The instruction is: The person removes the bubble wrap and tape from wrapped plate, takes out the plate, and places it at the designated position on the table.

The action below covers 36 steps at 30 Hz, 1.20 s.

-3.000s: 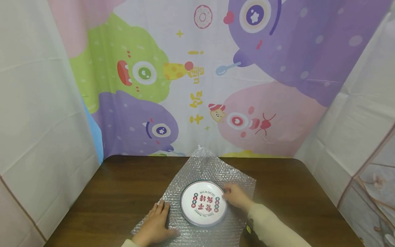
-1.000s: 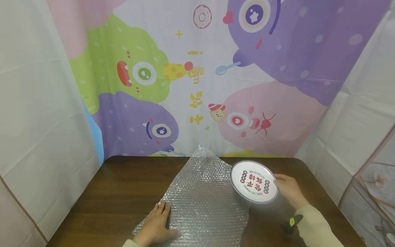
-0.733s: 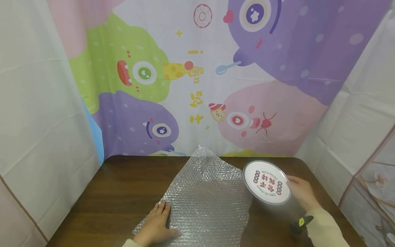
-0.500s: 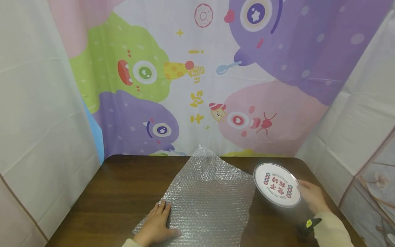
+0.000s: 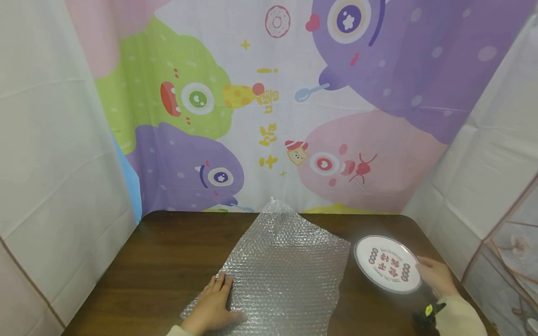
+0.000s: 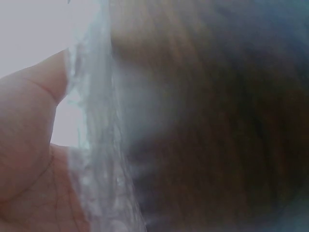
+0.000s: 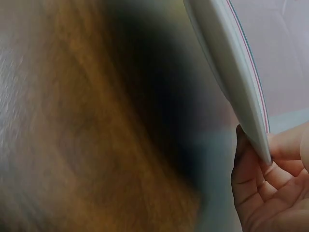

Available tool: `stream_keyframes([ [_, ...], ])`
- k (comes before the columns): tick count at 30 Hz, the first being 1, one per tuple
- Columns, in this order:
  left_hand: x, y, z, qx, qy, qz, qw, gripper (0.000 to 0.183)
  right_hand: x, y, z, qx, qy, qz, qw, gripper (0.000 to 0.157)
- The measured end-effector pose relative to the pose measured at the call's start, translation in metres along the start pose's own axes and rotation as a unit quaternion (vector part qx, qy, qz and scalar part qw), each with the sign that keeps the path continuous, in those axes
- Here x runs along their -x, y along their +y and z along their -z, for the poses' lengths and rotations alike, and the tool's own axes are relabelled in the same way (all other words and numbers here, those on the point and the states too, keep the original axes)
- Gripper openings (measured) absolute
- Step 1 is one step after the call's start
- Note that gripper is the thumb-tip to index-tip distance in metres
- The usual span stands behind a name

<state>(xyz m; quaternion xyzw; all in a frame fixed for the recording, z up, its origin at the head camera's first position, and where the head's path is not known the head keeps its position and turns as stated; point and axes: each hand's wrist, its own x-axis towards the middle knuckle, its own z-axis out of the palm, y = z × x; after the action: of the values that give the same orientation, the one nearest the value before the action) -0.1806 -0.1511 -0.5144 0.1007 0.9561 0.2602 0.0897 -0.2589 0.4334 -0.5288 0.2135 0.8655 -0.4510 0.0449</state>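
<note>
A round white plate (image 5: 386, 264) with red lettering and a dark rim is at the right side of the table. My right hand (image 5: 437, 276) pinches its right edge between thumb and fingers. In the right wrist view the plate (image 7: 236, 67) appears edge-on, tilted above the wood, its rim between thumb and curled fingers. A sheet of clear bubble wrap (image 5: 286, 275) lies flat in the middle of the table. My left hand (image 5: 214, 303) rests on its left edge, fingers spread. The left wrist view shows the wrap's edge (image 6: 104, 135) against the palm, with the fingertips hidden.
Under everything is a dark brown wooden table (image 5: 159, 261) with rounded far corners. Behind it hangs a curtain (image 5: 260, 186) printed with cartoon monsters. Pale sheets (image 5: 63, 186) flank the table on both sides.
The right hand has lifted the plate off the bubble wrap and carried it to the right, lowering it slightly in the last half second. The left hand has stayed in place.
</note>
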Motion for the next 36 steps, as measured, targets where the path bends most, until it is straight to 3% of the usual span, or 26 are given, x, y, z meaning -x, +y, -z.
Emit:
stream_keyframes([
  [12,0.002,0.0,0.0,0.009,0.003,0.005,0.9999,0.109,-0.004,0.014,-0.003,0.032,0.021,-0.041,0.998,0.061],
  [22,0.001,-0.001,-0.001,0.002,0.011,0.01,0.9999,0.109,-0.003,0.016,-0.007,0.041,0.043,-0.049,0.997,0.058],
  [36,0.001,0.0,-0.001,-0.002,0.017,0.012,0.9998,0.108,0.007,0.008,-0.008,0.049,0.065,-0.027,0.996,0.056],
])
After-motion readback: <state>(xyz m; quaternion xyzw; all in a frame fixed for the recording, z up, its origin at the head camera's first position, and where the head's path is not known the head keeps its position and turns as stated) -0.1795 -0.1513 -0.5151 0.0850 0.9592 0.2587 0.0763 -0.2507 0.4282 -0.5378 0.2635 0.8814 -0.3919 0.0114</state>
